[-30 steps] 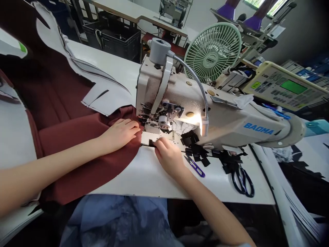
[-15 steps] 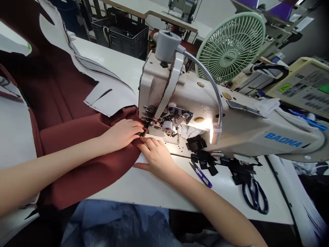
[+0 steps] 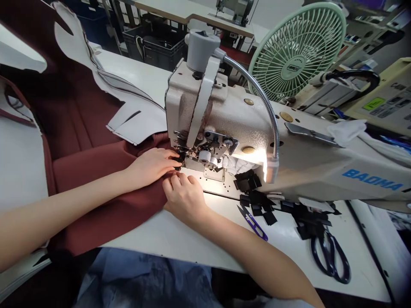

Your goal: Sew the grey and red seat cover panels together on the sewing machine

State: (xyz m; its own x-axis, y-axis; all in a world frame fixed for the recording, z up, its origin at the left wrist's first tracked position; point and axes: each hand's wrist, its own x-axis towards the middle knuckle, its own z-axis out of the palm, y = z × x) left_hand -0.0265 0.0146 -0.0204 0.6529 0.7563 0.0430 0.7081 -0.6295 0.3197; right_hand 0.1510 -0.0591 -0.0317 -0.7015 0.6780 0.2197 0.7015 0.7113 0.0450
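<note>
Cloth (image 3: 93, 164) beside the sewing machine (image 3: 239, 109)

My left hand (image 3: 150, 168) lies palm down on the reddish-brown fabric, unclenched, its fingertips reaching the edge near the needle mechanism. My right hand (image 3: 186, 196) sits at four o'clock from the left, fingers bent onto that same edge; its thumb is hidden, so I cannot tell whether I am pinching it. The fabric spreads from my fingers toward nine o'clock, with a white panel (image 3: 138, 124) at eleven. The machine stands at one o'clock. From my right hand, black pieces (image 3: 247, 182) lie at three o'clock, purple snips (image 3: 248, 218) near four, and dark-handled scissors (image 3: 329, 254) farther out at four.
</note>
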